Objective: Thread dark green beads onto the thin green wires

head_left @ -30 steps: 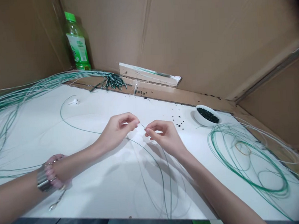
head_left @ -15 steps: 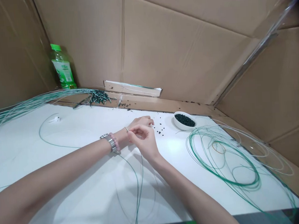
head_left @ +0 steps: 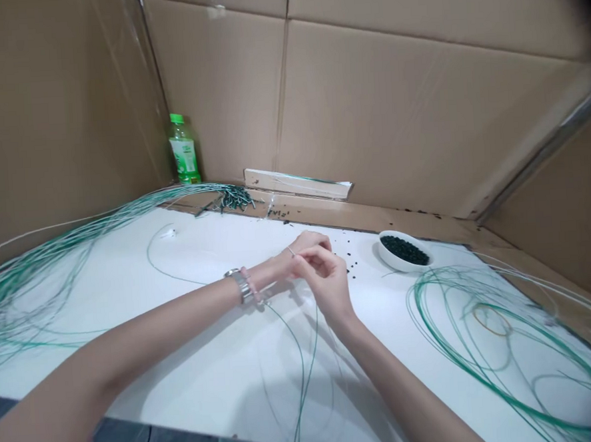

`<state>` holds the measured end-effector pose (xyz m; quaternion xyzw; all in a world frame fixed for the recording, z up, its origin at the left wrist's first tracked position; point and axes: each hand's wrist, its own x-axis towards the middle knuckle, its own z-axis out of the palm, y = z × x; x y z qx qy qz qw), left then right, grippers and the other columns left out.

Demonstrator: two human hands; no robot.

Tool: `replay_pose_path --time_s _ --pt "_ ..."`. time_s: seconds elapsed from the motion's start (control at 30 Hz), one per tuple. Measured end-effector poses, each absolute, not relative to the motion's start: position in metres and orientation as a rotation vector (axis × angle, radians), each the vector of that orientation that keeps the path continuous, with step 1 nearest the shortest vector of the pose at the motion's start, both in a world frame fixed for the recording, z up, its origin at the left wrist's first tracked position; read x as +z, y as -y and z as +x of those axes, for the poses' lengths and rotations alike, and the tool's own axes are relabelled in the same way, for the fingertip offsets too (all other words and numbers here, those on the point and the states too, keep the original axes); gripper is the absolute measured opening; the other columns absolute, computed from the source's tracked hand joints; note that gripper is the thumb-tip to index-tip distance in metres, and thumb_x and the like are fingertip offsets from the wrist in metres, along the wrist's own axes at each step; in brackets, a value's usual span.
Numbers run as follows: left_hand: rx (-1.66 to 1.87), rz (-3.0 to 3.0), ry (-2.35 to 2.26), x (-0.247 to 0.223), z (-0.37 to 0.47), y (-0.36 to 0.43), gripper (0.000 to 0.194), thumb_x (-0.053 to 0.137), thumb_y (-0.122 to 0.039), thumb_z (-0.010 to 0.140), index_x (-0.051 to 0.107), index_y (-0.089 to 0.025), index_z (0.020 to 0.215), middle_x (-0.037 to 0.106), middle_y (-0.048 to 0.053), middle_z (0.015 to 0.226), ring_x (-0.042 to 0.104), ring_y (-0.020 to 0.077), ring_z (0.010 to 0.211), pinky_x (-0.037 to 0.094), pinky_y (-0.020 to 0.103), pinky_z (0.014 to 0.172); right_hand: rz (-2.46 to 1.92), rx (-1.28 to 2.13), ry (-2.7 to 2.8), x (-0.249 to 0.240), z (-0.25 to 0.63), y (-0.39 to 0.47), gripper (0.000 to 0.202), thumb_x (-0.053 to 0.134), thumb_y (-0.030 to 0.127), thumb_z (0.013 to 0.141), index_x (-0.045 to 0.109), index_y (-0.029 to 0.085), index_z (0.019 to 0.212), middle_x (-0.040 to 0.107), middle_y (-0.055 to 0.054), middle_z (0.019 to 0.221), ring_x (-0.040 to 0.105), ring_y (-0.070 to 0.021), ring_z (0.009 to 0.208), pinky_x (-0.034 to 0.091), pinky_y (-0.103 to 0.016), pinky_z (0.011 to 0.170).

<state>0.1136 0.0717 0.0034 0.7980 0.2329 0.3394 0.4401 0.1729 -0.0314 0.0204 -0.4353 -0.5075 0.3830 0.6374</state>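
Above the middle of the white tabletop, my left hand [head_left: 308,245] has its fingers curled, largely behind my right hand, so what it holds is hidden. A metal bracelet or watch and a pink beaded band circle that wrist. My right hand [head_left: 329,282] is pinched, thumb against index finger, pressed close to the left. A thin pale end [head_left: 291,250] sticks out of the pinch. Thin green strands [head_left: 301,374] run below my hands toward the table's front edge. Just beyond my fingers lie several loose dark beads [head_left: 353,265].
To the right stands a white bowl [head_left: 385,258] of dark beads, with a loose coil of green strand [head_left: 427,326] nearer me. A bundle of green and white strands [head_left: 90,227] spreads at left, behind which a green bottle [head_left: 184,154] stands. Cardboard walls [head_left: 368,103] enclose the table.
The view has swung left, so everything sits further right in the picture. Both hands keep nearly the same pose, with my right hand still pinched beside my left.
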Motion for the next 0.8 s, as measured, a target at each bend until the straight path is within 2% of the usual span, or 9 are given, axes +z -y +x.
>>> replay_pose_path --time_s 0.13,0.3,0.47,0.63,0.8 --pt "0.884 1.756 -0.613 0.017 0.066 -0.051 0.007 0.061 -0.014 0.067 0.066 -0.012 0.071 0.065 0.002 0.072 0.059 0.0126 0.068 0.044 0.022 0.062 -0.973 0.849 1.191 0.022 0.173 0.035 0.012 0.066 0.028 0.071 0.064 0.016 0.072 0.062 -0.002 0.072 0.059 -0.0129 0.066 0.056 -0.027 0.064" --pt "0.877 1.075 -0.643 0.013 0.028 -0.015 0.013 0.074 -0.021 0.066 0.069 -0.015 0.077 0.065 0.000 0.077 0.059 0.0080 0.074 0.046 0.018 0.074 -1.086 0.814 1.319 0.022 0.170 0.040 0.012 0.063 0.027 0.075 0.061 0.016 0.070 0.060 -0.002 0.070 0.058 -0.0132 0.070 0.056 -0.027 0.067" --pt "0.882 0.644 -0.614 0.008 0.024 0.002 0.011 0.074 -0.011 0.067 0.068 -0.014 0.076 0.065 0.000 0.077 0.060 0.0049 0.074 0.047 0.013 0.074 -1.190 0.800 1.384 0.021 0.167 0.047 0.011 0.059 0.024 0.078 0.057 0.016 0.070 0.059 -0.002 0.074 0.059 -0.0145 0.075 0.056 -0.025 0.063" --pt "0.828 0.599 -0.606 0.009 0.019 0.003 0.007 0.074 -0.011 0.068 0.068 -0.010 0.073 0.064 0.002 0.067 0.059 0.0049 0.063 0.048 0.013 0.066 -1.266 0.813 1.430 0.024 0.163 0.051 0.008 0.057 0.019 0.075 0.055 0.017 0.068 0.056 0.000 0.069 0.058 -0.0129 0.070 0.056 -0.024 0.060" --pt "0.965 0.616 -0.677 0.011 0.014 0.000 0.006 0.070 -0.016 0.074 0.067 -0.012 0.077 0.062 0.000 0.075 0.057 0.0047 0.069 0.045 0.014 0.070 -1.334 0.844 1.562 0.027 0.159 0.054 0.010 0.054 0.015 0.073 0.051 0.017 0.064 0.054 0.001 0.065 0.057 -0.0112 0.064 0.053 -0.022 0.059"
